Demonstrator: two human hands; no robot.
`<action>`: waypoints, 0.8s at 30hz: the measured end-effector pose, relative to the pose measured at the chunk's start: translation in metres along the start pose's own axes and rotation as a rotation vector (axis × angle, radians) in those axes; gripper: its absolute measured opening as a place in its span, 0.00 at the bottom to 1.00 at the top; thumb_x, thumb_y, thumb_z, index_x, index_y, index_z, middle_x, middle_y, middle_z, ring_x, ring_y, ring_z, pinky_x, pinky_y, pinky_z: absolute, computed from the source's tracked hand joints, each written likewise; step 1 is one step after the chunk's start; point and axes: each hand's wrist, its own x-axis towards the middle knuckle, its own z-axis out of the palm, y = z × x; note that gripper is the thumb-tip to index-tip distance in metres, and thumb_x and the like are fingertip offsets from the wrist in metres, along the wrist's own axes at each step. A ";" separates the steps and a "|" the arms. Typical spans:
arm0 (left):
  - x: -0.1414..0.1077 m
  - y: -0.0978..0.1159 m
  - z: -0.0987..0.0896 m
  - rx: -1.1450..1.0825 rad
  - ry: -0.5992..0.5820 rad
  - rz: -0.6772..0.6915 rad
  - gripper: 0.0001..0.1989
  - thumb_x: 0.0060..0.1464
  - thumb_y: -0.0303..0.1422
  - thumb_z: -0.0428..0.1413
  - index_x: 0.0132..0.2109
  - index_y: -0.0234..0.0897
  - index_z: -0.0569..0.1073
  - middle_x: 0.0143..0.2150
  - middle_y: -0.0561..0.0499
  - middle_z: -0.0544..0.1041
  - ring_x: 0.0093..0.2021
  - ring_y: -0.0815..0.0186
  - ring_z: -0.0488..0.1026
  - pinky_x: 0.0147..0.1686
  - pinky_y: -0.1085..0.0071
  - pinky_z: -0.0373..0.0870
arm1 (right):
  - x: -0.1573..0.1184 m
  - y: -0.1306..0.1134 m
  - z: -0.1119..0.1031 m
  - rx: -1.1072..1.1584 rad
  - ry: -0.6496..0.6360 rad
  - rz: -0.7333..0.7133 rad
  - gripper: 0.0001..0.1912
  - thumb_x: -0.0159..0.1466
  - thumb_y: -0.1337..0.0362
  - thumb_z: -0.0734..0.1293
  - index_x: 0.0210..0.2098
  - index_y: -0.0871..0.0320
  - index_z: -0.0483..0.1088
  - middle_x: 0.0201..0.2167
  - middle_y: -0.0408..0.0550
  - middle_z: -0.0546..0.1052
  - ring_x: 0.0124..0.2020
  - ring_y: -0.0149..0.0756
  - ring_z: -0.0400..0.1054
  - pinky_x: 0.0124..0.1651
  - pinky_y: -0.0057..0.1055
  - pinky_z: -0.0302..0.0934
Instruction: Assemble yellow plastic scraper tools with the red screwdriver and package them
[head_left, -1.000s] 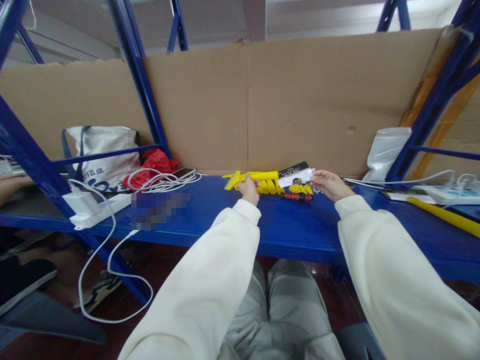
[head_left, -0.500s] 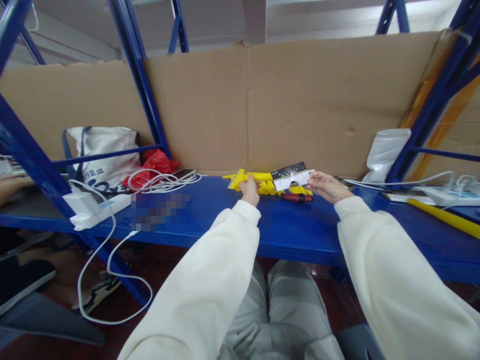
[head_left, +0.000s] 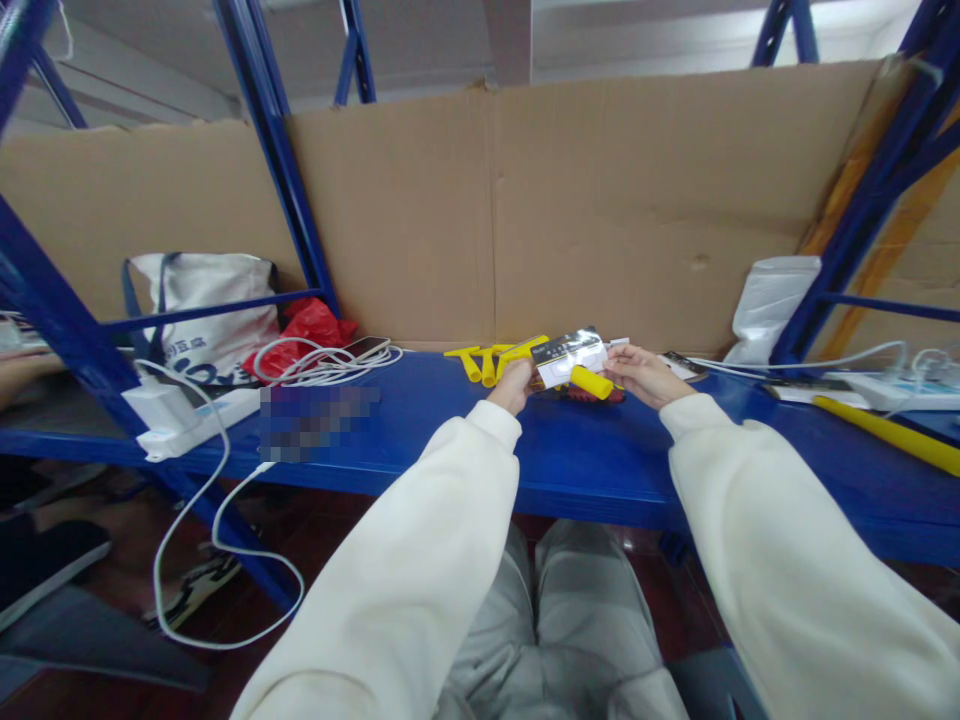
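Yellow handle (head_left: 591, 382) has swung nearer, partly hiding the red tool (head_left: 617, 396).

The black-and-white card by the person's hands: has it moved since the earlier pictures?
Yes: the card has shifted left, nearer the upright crease in the cardboard.

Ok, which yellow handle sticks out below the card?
The yellow handle beside the right hand; the yellow pieces near the left hand all lie left of the card.

Workshop- or warehouse-type space: blue metal shelf (head_left: 420, 405) as worktop mid-frame, cardboard wall (head_left: 660, 200) behind it, blue rack uprights (head_left: 270, 150) upper left and right, white power strip (head_left: 232, 408) left, plain ceiling (head_left: 420, 45) up top.
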 end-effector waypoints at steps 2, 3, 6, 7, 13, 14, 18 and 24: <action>-0.001 -0.002 0.002 0.035 -0.047 0.019 0.07 0.53 0.21 0.61 0.30 0.36 0.75 0.25 0.51 0.77 0.26 0.68 0.75 0.29 0.73 0.71 | 0.001 0.002 0.004 0.012 0.014 0.001 0.20 0.43 0.64 0.84 0.26 0.55 0.69 0.28 0.41 0.77 0.32 0.33 0.77 0.45 0.35 0.75; -0.001 -0.003 0.002 0.059 -0.067 0.030 0.06 0.51 0.21 0.63 0.31 0.36 0.76 0.25 0.51 0.78 0.28 0.66 0.76 0.30 0.72 0.71 | 0.001 0.003 0.005 0.020 0.025 -0.001 0.20 0.43 0.64 0.84 0.26 0.55 0.69 0.27 0.40 0.77 0.32 0.33 0.77 0.45 0.35 0.75; 0.000 -0.007 0.000 0.131 -0.091 0.063 0.06 0.46 0.22 0.65 0.32 0.37 0.78 0.28 0.49 0.80 0.34 0.63 0.78 0.31 0.72 0.71 | 0.002 0.004 0.008 0.031 0.053 -0.011 0.20 0.44 0.65 0.84 0.26 0.55 0.69 0.26 0.39 0.76 0.32 0.33 0.77 0.46 0.34 0.75; 0.000 -0.008 0.000 0.151 -0.097 0.076 0.06 0.46 0.22 0.64 0.32 0.37 0.79 0.29 0.48 0.81 0.35 0.62 0.78 0.32 0.72 0.71 | 0.002 0.004 0.008 0.030 0.059 -0.014 0.20 0.44 0.65 0.83 0.26 0.55 0.69 0.26 0.39 0.76 0.32 0.33 0.77 0.46 0.34 0.75; -0.001 -0.012 0.000 0.247 -0.166 0.111 0.05 0.48 0.26 0.63 0.34 0.40 0.80 0.34 0.48 0.83 0.40 0.60 0.77 0.35 0.70 0.71 | 0.002 0.005 0.008 0.024 0.075 -0.055 0.22 0.43 0.62 0.84 0.27 0.54 0.68 0.27 0.39 0.76 0.32 0.34 0.78 0.47 0.36 0.75; -0.001 -0.011 0.000 0.246 -0.170 0.100 0.04 0.50 0.26 0.62 0.34 0.40 0.80 0.35 0.48 0.83 0.40 0.60 0.77 0.37 0.69 0.71 | 0.003 0.005 0.008 0.030 0.078 -0.063 0.22 0.43 0.62 0.84 0.27 0.54 0.68 0.27 0.39 0.76 0.32 0.34 0.78 0.48 0.36 0.75; -0.005 -0.004 0.005 0.158 -0.146 0.048 0.09 0.61 0.30 0.54 0.36 0.40 0.79 0.37 0.47 0.82 0.41 0.60 0.76 0.41 0.66 0.70 | 0.004 0.007 0.009 0.038 0.099 -0.095 0.22 0.44 0.62 0.83 0.27 0.54 0.67 0.27 0.40 0.77 0.34 0.36 0.79 0.49 0.37 0.74; -0.012 0.007 0.008 0.100 -0.145 0.029 0.20 0.66 0.48 0.50 0.38 0.39 0.79 0.39 0.44 0.83 0.47 0.55 0.77 0.45 0.60 0.70 | 0.004 0.008 0.011 0.043 0.124 -0.139 0.24 0.42 0.59 0.84 0.27 0.53 0.67 0.28 0.40 0.78 0.35 0.40 0.80 0.49 0.40 0.75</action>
